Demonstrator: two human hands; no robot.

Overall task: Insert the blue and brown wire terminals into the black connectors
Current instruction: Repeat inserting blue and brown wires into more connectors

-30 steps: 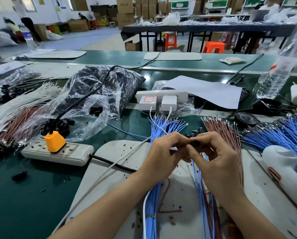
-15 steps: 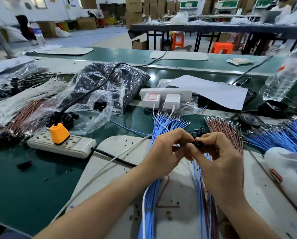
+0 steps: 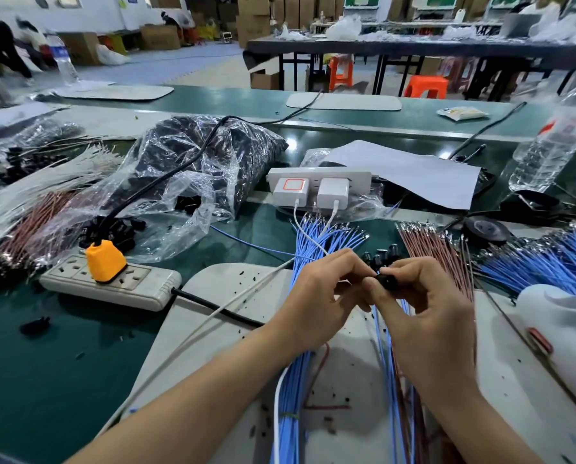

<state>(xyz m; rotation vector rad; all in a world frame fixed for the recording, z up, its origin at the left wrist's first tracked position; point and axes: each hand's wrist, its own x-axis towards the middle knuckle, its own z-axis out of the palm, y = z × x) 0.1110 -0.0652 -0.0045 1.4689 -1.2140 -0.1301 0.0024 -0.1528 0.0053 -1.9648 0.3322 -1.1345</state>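
Green desk (image 3: pixel 45 363) in a workshop, with a grey mat (image 3: pixel 213 296) at its near edge beneath your forearms. Your right hand (image 3: pixel 424 316) pinches one black connector (image 3: pixel 385 281) between thumb and fingertips, above the middle of the mat. Your left hand (image 3: pixel 316 303) is curled, its thumb and forefinger brought together right against that connector; whether they hold a wire cannot be told. Thin blue strands run from under both hands toward the near edge. A blue wire bundle (image 3: pixel 316 239) lies across the mat under your left hand, its terminals fanned toward the far edge; the brown wires (image 3: pixel 437 252) lie just right of your right hand. A few loose connectors (image 3: pixel 380 256) sit between the two bundles, just beyond your fingertips. Toward the left edge, a power strip (image 3: pixel 139 286) carries an orange plug (image 3: pixel 105 261), with a clear plastic bag (image 3: pixel 193 169) of dark parts behind it. A white socket strip (image 3: pixel 316 175) and a sheet of paper (image 3: pixel 407 169) lie farther back; a water bottle (image 3: pixel 547 145) stands near the right edge.
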